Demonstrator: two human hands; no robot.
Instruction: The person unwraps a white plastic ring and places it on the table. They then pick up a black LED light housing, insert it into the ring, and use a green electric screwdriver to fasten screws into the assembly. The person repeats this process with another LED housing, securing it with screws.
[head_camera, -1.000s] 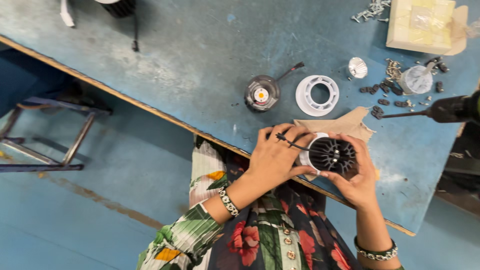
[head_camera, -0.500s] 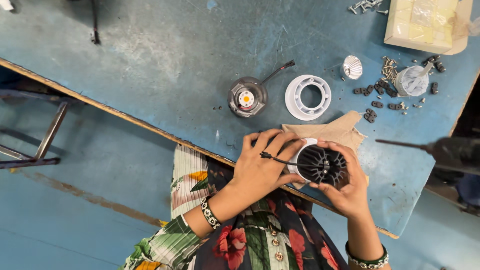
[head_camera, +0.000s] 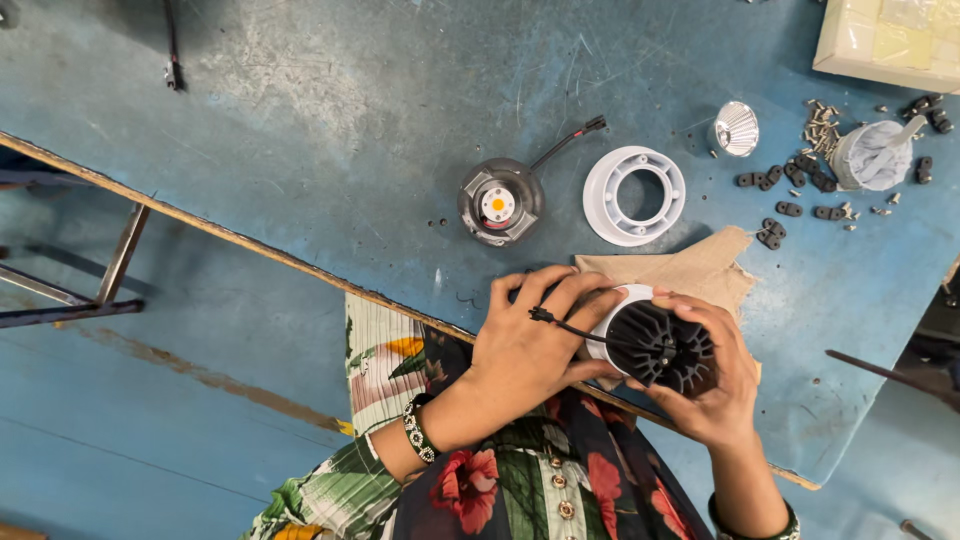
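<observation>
Both hands clamped on one black finned lamp housing (head_camera: 662, 347) with a white rim: left hand (head_camera: 535, 340) wrapped over its left side, right hand (head_camera: 712, 385) cupped beneath and to its right. Thin black lead (head_camera: 565, 324) draped across the left knuckles. Torn cardboard scrap (head_camera: 690, 268) just beyond the fingers. Farther beyond, white ring (head_camera: 634, 195); beyond the left hand, dark round lamp base (head_camera: 499, 202).

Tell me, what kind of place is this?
Probably a small workshop where lamps are put together. On the worn blue workbench lie a white plastic ring, loose screws and a round lamp part with a wire.
</observation>
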